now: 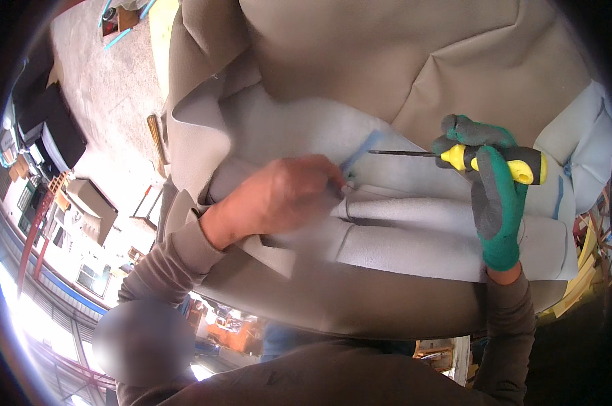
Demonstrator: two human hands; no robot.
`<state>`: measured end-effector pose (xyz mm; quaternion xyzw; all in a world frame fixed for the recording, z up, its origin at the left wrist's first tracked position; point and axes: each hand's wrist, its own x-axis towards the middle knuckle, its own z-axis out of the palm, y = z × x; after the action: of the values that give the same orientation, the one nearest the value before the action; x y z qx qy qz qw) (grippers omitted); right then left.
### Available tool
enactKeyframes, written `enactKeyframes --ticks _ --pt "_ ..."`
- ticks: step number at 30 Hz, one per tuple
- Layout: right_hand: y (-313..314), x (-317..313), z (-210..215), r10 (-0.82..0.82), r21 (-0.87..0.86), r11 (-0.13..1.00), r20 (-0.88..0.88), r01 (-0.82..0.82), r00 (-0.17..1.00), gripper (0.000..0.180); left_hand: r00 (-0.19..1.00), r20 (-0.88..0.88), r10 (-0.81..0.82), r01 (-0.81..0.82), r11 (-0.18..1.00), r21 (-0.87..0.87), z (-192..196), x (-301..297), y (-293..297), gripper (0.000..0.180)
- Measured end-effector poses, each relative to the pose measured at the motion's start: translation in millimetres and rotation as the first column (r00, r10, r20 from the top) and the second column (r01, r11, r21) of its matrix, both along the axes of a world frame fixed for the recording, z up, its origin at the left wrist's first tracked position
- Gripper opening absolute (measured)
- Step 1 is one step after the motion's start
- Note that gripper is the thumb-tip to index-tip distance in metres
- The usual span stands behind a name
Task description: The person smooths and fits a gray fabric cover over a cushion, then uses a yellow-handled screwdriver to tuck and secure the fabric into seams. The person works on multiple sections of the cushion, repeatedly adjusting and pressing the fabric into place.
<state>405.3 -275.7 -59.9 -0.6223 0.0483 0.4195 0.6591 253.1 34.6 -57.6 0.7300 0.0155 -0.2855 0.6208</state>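
My bare left hand [279, 196] presses into a fold of pale grey fabric backing [401, 237], its fingertips pinched on the cloth next to a small metal ring or staple [350, 184]. My right hand [495, 189], in a green and grey glove, grips a screwdriver [482, 159] with a yellow and black handle. Its thin dark shaft points left, and the tip sits just right of my left fingertips. The fabric belongs to a beige upholstered seat cover [401, 61] that fills the upper middle of the view.
A light blue strip [363, 150] lies on the grey backing under the shaft's tip. A concrete floor [103, 95] with dark boxes and wooden pieces lies to the left. Yellow wooden pieces [583, 271] stand at the right edge.
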Motion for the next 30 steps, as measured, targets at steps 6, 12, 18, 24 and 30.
enactKeyframes --ticks 6,12,18,24,30 --pt "4 -6 -3 0.056 0.020 0.998 0.080 -0.057 0.995 0.035 0.989 -0.147 0.013 -0.023 0.997 -0.068 -3 -5 3 0.026" --pt "14 -12 2 0.020 0.055 0.998 0.034 -0.022 0.999 0.031 0.994 -0.107 0.002 -0.011 0.996 -0.085 -8 -4 0 0.014" --pt "20 -18 0 0.061 0.044 0.997 -0.068 -0.058 0.996 0.025 0.991 -0.131 -0.022 0.014 0.998 -0.060 -6 -1 1 0.005" --pt "22 -22 3 -0.001 0.031 0.999 -0.169 0.006 0.986 0.024 0.992 -0.123 -0.023 0.016 0.998 -0.057 -9 -3 -1 0.006" --pt "36 -30 8 0.132 -0.063 0.987 -0.192 -0.146 0.973 0.026 0.998 -0.062 -0.004 -0.001 0.997 -0.079 -11 0 0 0.015"
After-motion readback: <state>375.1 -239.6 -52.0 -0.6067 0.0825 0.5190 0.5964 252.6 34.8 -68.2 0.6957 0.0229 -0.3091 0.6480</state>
